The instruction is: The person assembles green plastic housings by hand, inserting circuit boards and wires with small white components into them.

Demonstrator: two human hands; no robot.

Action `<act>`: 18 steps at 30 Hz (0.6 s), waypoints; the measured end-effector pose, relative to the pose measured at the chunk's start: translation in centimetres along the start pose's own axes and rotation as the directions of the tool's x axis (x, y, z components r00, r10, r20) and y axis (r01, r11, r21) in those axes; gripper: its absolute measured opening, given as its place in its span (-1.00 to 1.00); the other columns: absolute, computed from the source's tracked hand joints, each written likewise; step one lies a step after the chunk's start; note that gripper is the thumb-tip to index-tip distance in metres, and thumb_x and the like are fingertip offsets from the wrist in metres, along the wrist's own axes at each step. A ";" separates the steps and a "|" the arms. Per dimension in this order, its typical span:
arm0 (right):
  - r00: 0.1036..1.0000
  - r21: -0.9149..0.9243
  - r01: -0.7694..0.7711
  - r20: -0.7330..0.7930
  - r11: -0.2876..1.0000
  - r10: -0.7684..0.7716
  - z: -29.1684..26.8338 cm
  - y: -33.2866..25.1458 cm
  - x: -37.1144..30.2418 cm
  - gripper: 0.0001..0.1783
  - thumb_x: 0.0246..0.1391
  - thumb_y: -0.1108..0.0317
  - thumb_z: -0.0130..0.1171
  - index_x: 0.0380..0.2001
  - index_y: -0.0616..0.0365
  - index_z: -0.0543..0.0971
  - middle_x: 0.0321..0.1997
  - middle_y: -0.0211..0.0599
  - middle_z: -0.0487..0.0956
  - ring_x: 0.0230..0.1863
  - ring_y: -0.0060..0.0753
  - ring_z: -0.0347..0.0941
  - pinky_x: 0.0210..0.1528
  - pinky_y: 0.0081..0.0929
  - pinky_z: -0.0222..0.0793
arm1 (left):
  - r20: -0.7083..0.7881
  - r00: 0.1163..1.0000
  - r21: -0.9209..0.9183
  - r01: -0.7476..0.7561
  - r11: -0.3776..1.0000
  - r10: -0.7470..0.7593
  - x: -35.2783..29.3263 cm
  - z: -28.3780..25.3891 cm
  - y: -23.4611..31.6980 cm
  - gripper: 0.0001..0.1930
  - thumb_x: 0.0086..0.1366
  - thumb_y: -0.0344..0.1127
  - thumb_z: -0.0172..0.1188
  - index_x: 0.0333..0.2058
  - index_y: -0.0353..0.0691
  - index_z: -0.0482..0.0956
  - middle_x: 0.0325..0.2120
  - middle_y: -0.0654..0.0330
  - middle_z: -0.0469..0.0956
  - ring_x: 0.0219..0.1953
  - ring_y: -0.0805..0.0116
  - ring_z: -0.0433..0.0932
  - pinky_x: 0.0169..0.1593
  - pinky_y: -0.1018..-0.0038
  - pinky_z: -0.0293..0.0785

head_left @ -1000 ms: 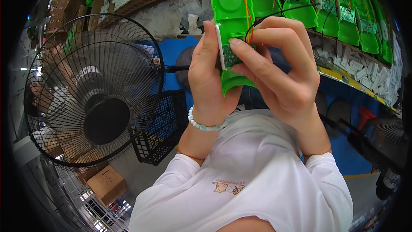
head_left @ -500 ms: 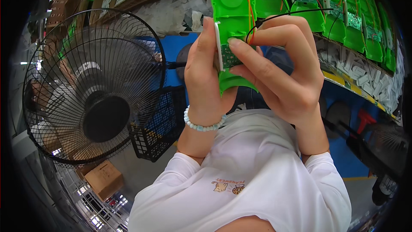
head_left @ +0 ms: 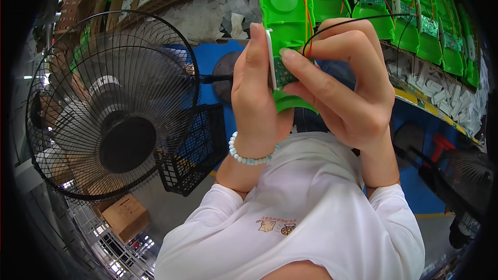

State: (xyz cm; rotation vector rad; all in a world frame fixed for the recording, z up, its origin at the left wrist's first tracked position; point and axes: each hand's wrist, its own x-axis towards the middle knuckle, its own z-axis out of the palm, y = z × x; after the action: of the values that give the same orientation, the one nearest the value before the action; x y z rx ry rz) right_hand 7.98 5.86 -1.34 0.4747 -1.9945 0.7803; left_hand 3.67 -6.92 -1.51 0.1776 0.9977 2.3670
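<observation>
My left hand wraps around a bright green plastic housing, its thumb along the left edge beside a white strip. Seated in the lower part of the housing is a small green circuit board. My right hand is closed at the board, the thumb pressing its upper end and other fingertips at its right edge. Red and yellow wires run up the housing from there. A thin black wire arcs over the right fingers toward the right; its near end is hidden by them.
Several green housings with boards and wires stand in a row at upper right, above many white parts. A large black fan fills the left, next to a black crate. Cardboard boxes lie lower left; another fan is at right.
The housing and my left hand have shifted slightly to the right. My right hand moved a little with them, its thumb still on the board. The black wire now arcs differently.
</observation>
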 end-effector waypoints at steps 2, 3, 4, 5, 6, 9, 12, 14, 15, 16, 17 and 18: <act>1.000 0.007 -0.018 -0.002 1.000 0.018 0.2 -0.1 -0.1 -0.50 -0.51 0.34 0.36 -0.31 0.26 0.67 -0.38 -0.28 0.47 -0.30 -0.19 0.38 -0.33 -0.36 0.35 | -0.046 0.999 -0.076 0.000 0.997 -0.003 0.0 0.3 -0.1 -0.53 0.46 0.03 -0.26 -0.16 -0.29 0.45 -0.41 0.09 0.55 -0.45 0.26 0.53 -0.35 0.36 0.50; 0.999 0.016 -0.035 -0.006 0.999 0.035 0.2 -0.1 -0.2 -0.50 -0.50 0.33 0.36 -0.31 0.26 0.67 -0.37 -0.28 0.47 -0.30 -0.19 0.38 -0.32 -0.36 0.35 | -0.060 0.998 -0.013 -0.022 1.000 0.021 -0.1 0.5 -0.1 -0.56 0.46 0.01 -0.22 -0.20 -0.26 0.47 -0.41 0.18 0.55 -0.44 0.43 0.52 -0.38 0.49 0.47; 0.999 0.016 -0.035 -0.004 0.999 0.035 0.2 0.0 -0.2 -0.50 -0.50 0.33 0.36 -0.31 0.26 0.67 -0.37 -0.28 0.47 -0.30 -0.19 0.38 -0.32 -0.36 0.35 | -0.073 0.996 0.051 -0.045 0.998 0.049 -0.1 0.7 -0.2 -0.58 0.46 0.00 -0.18 -0.24 -0.23 0.49 -0.41 0.27 0.54 -0.43 0.59 0.51 -0.41 0.61 0.44; 0.999 0.024 -0.035 -0.005 0.999 0.035 0.3 0.1 -0.2 -0.51 -0.50 0.33 0.36 -0.31 0.25 0.68 -0.37 -0.28 0.47 -0.30 -0.19 0.38 -0.32 -0.36 0.34 | -0.074 0.996 0.050 -0.046 0.998 0.050 -0.1 0.7 -0.2 -0.58 0.46 0.00 -0.18 -0.24 -0.23 0.49 -0.41 0.27 0.54 -0.43 0.59 0.51 -0.41 0.61 0.44; 0.999 0.032 -0.036 -0.006 0.999 0.036 0.3 0.2 -0.2 -0.51 -0.49 0.32 0.36 -0.31 0.25 0.68 -0.37 -0.28 0.47 -0.30 -0.19 0.38 -0.31 -0.36 0.34 | -0.084 0.994 0.050 -0.061 0.997 0.065 0.1 0.7 -0.2 -0.58 0.46 0.01 -0.17 -0.25 -0.23 0.50 -0.41 0.26 0.54 -0.43 0.59 0.51 -0.41 0.62 0.43; 0.997 0.024 -0.068 -0.025 0.997 0.069 0.6 0.2 -0.3 -0.51 -0.48 0.32 0.37 -0.30 0.22 0.68 -0.36 -0.27 0.48 -0.28 -0.19 0.38 -0.30 -0.35 0.34 | -0.103 0.991 0.070 -0.073 0.995 0.081 0.3 0.7 -0.1 -0.58 0.46 0.01 -0.16 -0.29 -0.23 0.50 -0.41 0.26 0.55 -0.43 0.59 0.51 -0.41 0.64 0.42; 0.995 0.033 -0.098 0.000 0.995 0.098 0.1 0.1 -0.1 -0.53 -0.46 0.35 0.39 -0.29 0.20 0.68 -0.35 -0.28 0.49 -0.25 -0.18 0.37 -0.29 -0.34 0.34 | -0.076 0.988 0.152 -0.120 0.981 0.132 0.1 0.4 -0.1 -0.57 0.46 0.00 -0.16 -0.23 -0.28 0.49 -0.38 0.23 0.55 -0.42 0.58 0.52 -0.40 0.65 0.42; 0.992 0.037 -0.129 -0.006 0.991 0.129 0.2 0.0 -0.2 -0.54 -0.45 0.36 0.39 -0.29 0.19 0.68 -0.35 -0.29 0.49 -0.24 -0.18 0.37 -0.28 -0.35 0.34 | -0.029 0.982 0.212 -0.176 0.961 0.186 0.3 0.6 -0.2 -0.56 0.46 -0.02 -0.16 -0.16 -0.33 0.48 -0.36 0.21 0.56 -0.40 0.55 0.53 -0.39 0.65 0.43; 0.987 0.040 -0.162 -0.012 0.986 0.162 0.3 -0.1 -0.2 -0.56 -0.44 0.38 0.40 -0.30 0.17 0.68 -0.35 -0.30 0.50 -0.23 -0.17 0.37 -0.28 -0.35 0.34 | -0.026 0.963 0.263 -0.252 0.931 0.268 0.5 1.0 -0.3 -0.57 0.46 -0.08 -0.16 -0.03 -0.38 0.40 -0.33 0.16 0.57 -0.40 0.52 0.54 -0.37 0.64 0.45; 0.987 0.038 -0.161 -0.015 0.986 0.161 0.3 -0.1 -0.3 -0.56 -0.44 0.38 0.40 -0.30 0.17 0.68 -0.35 -0.30 0.50 -0.23 -0.17 0.37 -0.28 -0.35 0.34 | -0.014 0.939 0.312 -0.323 0.893 0.345 0.7 1.3 -0.4 -0.55 0.46 -0.13 -0.16 0.09 -0.43 0.32 -0.29 0.12 0.57 -0.40 0.49 0.55 -0.36 0.64 0.47; 0.988 0.022 -0.150 -0.017 0.988 0.151 0.3 0.0 -0.4 -0.56 -0.44 0.40 0.41 -0.29 0.19 0.67 -0.33 -0.29 0.51 -0.22 -0.15 0.39 -0.27 -0.34 0.35 | -0.010 0.939 0.312 -0.324 0.893 0.344 0.7 1.4 -0.3 -0.55 0.46 -0.13 -0.16 0.09 -0.43 0.32 -0.29 0.12 0.57 -0.40 0.49 0.55 -0.36 0.64 0.47; 0.990 0.006 -0.140 -0.018 0.990 0.140 0.4 0.1 -0.4 -0.55 -0.43 0.43 0.42 -0.29 0.21 0.66 -0.32 -0.29 0.51 -0.20 -0.14 0.40 -0.26 -0.33 0.36 | -0.009 0.930 0.370 -0.338 0.865 0.367 0.4 1.6 -0.2 -0.53 0.39 -0.22 -0.13 0.13 -0.47 0.27 -0.23 0.05 0.55 -0.31 0.40 0.55 -0.23 0.56 0.49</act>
State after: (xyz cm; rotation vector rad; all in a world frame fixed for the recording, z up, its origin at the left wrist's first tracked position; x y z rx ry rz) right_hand 7.91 5.67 -1.89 0.3319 -2.0255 0.8733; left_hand 3.91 -5.57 -0.53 0.4433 1.5557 2.5001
